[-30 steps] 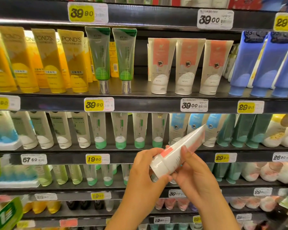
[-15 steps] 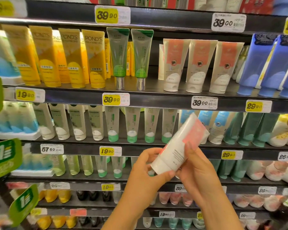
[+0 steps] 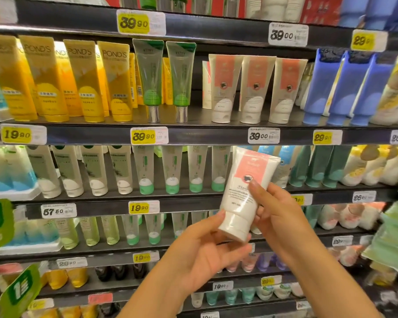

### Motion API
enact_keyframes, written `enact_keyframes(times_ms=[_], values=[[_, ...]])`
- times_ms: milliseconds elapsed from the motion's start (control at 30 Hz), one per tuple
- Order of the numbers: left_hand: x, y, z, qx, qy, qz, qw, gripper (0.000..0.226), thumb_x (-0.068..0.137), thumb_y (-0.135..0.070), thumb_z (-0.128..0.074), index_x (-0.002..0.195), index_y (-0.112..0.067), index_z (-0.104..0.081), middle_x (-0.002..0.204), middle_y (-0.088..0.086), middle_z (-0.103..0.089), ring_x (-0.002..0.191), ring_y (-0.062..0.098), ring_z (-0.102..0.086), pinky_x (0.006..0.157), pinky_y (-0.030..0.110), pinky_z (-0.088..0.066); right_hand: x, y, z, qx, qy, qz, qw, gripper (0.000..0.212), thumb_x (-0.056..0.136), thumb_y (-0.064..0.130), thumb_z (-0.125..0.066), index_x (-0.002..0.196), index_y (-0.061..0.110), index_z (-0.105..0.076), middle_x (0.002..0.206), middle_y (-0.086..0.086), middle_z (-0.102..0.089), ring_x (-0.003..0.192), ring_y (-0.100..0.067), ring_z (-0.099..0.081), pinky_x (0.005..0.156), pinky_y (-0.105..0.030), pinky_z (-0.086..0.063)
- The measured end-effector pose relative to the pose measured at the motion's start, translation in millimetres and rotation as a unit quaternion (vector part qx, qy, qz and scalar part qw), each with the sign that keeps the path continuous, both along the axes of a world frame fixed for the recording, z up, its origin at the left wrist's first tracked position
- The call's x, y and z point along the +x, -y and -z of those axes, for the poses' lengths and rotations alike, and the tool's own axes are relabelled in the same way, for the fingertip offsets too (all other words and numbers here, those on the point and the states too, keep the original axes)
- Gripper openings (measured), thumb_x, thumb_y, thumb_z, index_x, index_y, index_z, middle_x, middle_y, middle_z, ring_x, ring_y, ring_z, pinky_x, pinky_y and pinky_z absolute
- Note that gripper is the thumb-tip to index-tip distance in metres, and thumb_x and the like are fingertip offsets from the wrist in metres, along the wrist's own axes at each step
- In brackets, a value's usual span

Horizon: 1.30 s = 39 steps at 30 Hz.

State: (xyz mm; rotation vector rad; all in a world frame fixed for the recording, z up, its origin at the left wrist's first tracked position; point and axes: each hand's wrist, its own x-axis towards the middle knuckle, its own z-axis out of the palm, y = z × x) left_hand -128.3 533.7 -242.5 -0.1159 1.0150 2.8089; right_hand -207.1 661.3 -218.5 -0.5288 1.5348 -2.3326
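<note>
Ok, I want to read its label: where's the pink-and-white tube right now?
Head view, right of centre: the pink-and-white tube is held cap down between the left hand and right hand, just below the 39.00 price tag.

The tube (image 3: 245,191) is white, with a salmon-pink panel across its upper half, a small dark emblem just under that panel and fine print (too small to read) on the white part. It is cap-down and nearly upright, its flat crimped end leaning slightly right. Its wide white cap is on. The left hand (image 3: 207,255) pinches the cap, and the right hand (image 3: 278,216) holds the right side.
</note>
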Motion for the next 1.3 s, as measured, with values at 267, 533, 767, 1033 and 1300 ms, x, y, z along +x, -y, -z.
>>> enact_keyframes(times_ms=[267,533,767,1033,1300], values=[[-34.7,-18.6,-30.5,-0.024,-0.038,0.064,0.997,0.049,0.060,-0.013,-0.074,0.105,0.006,-0.066,0.099,0.029,-0.065,0.082,0.038,-0.068,0.066,0.041,-0.059,-29.0,-33.4,-37.3,-0.019,-0.028,-0.030,0.999,0.038,0.073,0.027,-0.064,0.105,0.006,-0.064,0.087,-0.005,-0.074,0.073,-0.014,-0.071,0.057,-0.021,-0.054],[-101.4,-52.7,-79.9,-0.149,-0.151,0.022,0.977,0.023,0.071,-0.014,-0.064,0.087,-0.003,-0.076,0.098,0.023,-0.070,0.090,0.035,-0.068,0.081,0.040,-0.057,-91.8,-71.7,-91.1,-0.019,-0.082,-0.004,0.996,0.037,0.069,0.024,-0.063,0.103,0.009,-0.062,0.090,-0.004,-0.073,0.079,-0.017,-0.071,0.072,-0.031,-0.058],[-165.3,-69.4,-147.0,-0.271,-0.244,-0.023,0.931,0.027,0.075,-0.018,-0.060,0.096,-0.007,-0.074,0.098,0.010,-0.072,0.092,0.021,-0.067,0.086,0.034,-0.056,-153.5,-94.4,-161.3,0.004,-0.196,-0.004,0.981,0.038,0.068,0.027,-0.063,0.102,0.009,-0.059,0.085,-0.001,-0.073,0.078,-0.018,-0.072,0.059,-0.025,-0.056],[-211.3,-88.5,-219.0,-0.466,-0.297,-0.175,0.815,0.037,0.075,-0.011,-0.068,0.112,-0.013,-0.061,0.105,0.003,-0.070,0.094,0.012,-0.067,0.079,0.024,-0.056,-199.3,-102.4,-228.6,0.000,-0.333,0.016,0.943,0.026,0.089,0.013,-0.055,0.112,0.002,-0.056,0.088,-0.002,-0.070,0.079,-0.014,-0.070,0.069,-0.028,-0.059],[-236.0,-89.5,-265.7,-0.615,-0.309,-0.397,0.607,0.052,0.068,-0.034,-0.079,0.109,-0.033,-0.048,0.094,-0.021,-0.061,0.082,-0.014,-0.058,0.064,-0.001,-0.045,-230.6,-81.9,-277.0,0.001,-0.392,0.039,0.919,0.024,0.091,0.016,-0.057,0.113,0.008,-0.055,0.102,-0.007,-0.068,0.092,-0.018,-0.069,0.078,-0.033,-0.058]])
